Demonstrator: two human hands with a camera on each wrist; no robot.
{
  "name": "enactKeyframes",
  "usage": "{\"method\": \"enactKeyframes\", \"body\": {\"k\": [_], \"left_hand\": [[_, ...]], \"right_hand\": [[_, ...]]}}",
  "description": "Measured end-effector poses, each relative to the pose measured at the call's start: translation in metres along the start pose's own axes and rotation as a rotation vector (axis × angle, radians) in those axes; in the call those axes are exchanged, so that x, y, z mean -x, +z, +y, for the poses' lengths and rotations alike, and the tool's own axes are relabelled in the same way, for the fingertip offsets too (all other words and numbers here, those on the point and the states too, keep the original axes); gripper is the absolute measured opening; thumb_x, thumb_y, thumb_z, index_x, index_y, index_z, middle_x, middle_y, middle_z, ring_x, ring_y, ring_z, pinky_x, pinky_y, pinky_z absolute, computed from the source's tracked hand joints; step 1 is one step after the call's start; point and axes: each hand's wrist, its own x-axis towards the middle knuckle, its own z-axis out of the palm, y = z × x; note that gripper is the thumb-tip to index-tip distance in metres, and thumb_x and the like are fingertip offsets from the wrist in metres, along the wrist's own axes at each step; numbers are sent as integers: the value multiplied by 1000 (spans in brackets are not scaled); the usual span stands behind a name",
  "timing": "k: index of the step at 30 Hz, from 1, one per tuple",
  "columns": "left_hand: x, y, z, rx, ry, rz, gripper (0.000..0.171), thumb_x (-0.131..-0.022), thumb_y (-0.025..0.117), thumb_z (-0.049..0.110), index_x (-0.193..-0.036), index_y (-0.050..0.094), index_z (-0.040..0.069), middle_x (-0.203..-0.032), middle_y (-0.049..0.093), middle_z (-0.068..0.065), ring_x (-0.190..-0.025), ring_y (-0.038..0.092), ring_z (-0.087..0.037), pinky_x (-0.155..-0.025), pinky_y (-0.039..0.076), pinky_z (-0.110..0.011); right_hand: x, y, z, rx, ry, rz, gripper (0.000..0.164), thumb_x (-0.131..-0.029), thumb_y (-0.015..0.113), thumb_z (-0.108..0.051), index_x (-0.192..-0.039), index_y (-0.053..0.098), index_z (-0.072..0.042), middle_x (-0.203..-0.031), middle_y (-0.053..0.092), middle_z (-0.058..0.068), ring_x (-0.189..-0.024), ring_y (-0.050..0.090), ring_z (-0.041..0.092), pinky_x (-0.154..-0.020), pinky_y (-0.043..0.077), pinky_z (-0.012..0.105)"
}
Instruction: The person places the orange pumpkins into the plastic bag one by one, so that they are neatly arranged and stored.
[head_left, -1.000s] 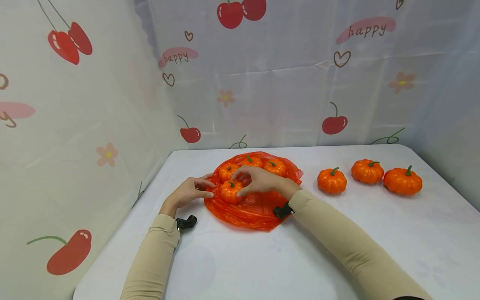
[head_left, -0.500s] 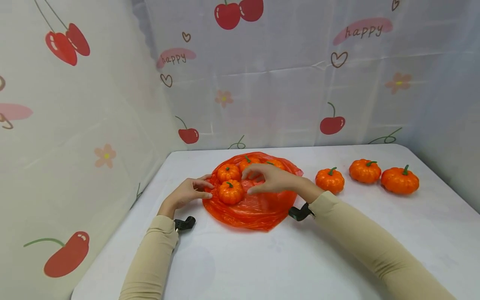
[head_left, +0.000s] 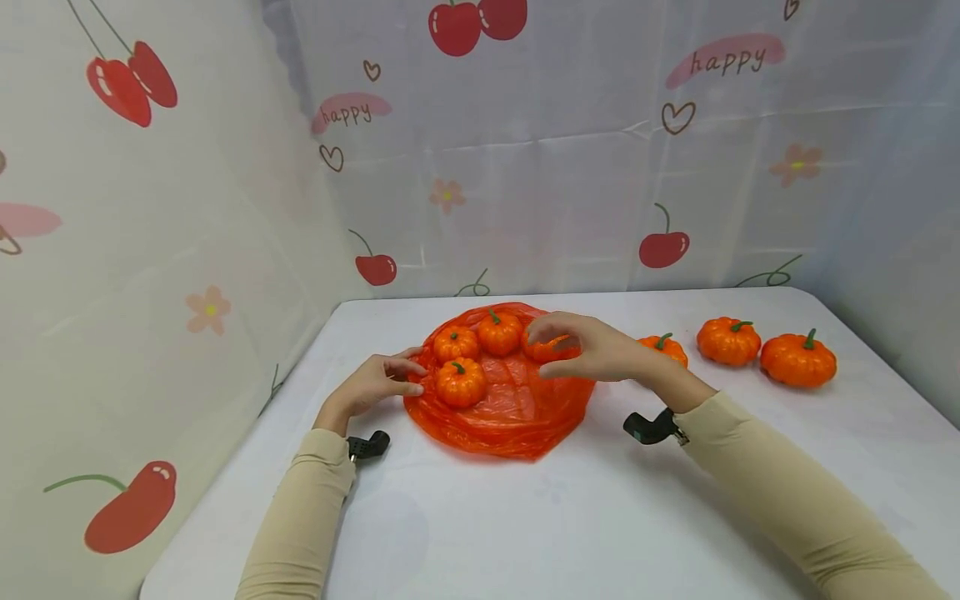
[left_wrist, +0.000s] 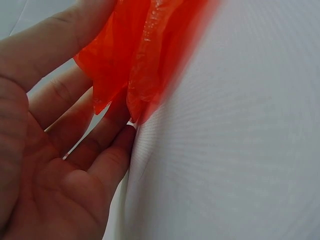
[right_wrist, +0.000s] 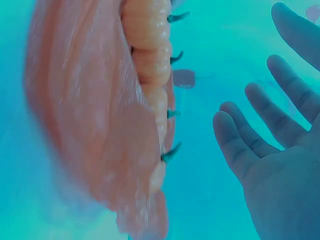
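Note:
In the head view a crumpled orange plastic bag (head_left: 517, 417) lies spread on the table, with several small orange pumpkins inside its rim. The front-left pumpkin (head_left: 461, 385) and the back one (head_left: 500, 335) show fully; the right-hand pumpkin (head_left: 543, 350) is partly behind my right hand (head_left: 600, 352). That hand hovers over the bag's right side, fingers apart and nothing between them. My left hand (head_left: 371, 385) rests at the bag's left edge; in the left wrist view its loosely bent fingers (left_wrist: 107, 132) touch the bag's edge (left_wrist: 145, 75), close to the tabletop.
To the right of the bag stand three loose pumpkins: one partly hidden pumpkin (head_left: 666, 346) by my right wrist, a middle pumpkin (head_left: 728, 342) and an outer pumpkin (head_left: 798, 361). They sit on a white table (head_left: 480, 533). A cherry-printed curtain (head_left: 525, 200) rises behind it.
My right hand has let go of the front-left pumpkin and moved right, across the bag. The pumpkin stays in the bag. The left hand keeps its place at the bag's edge.

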Motion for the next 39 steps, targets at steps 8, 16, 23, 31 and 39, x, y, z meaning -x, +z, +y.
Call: {"method": "enactKeyframes", "body": {"k": [8,16,23,31,39], "left_hand": [[-1,-1,0,-3,0,-4,37,-86,85,28,-120,78,15,-163,44,-1,-156,31,-33,-122,36,-51],[-2,0,-2,-7,1,-2,37,-86,85,29,-120,78,16,-163,44,-1,-156,32,-33,-122,37,-50],[-3,-1,-3,7,5,-8,37,-86,84,28,-120,78,14,-163,44,-1,-156,32,-32,-117,43,-46],[-1,-2,0,6,13,-17,36,-87,84,28,-120,78,14,-164,43,-1,-156,31,-32,-114,47,-42],[0,-2,0,-2,12,-10,37,-87,84,28,-120,77,14,-163,44,-3,-156,31,-34,-122,36,-51]], "right_hand": [[34,-24,8,74,6,74,41,-89,83,-26,-125,64,-21,-142,58,4,-129,57,26,-110,48,56],[60,-42,16,211,10,145,42,-88,84,-25,-125,66,-23,-140,61,2,-127,59,25,-106,54,44],[76,-55,22,228,57,204,41,-90,82,-26,-127,64,-22,-142,59,2,-131,53,19,-108,48,20],[91,-66,37,208,101,258,43,-90,82,-22,-128,62,-17,-145,57,8,-136,46,16,-116,38,18],[98,-75,57,186,224,248,53,-90,81,-28,-135,57,-10,-152,48,18,-144,36,49,-118,28,70]]}}
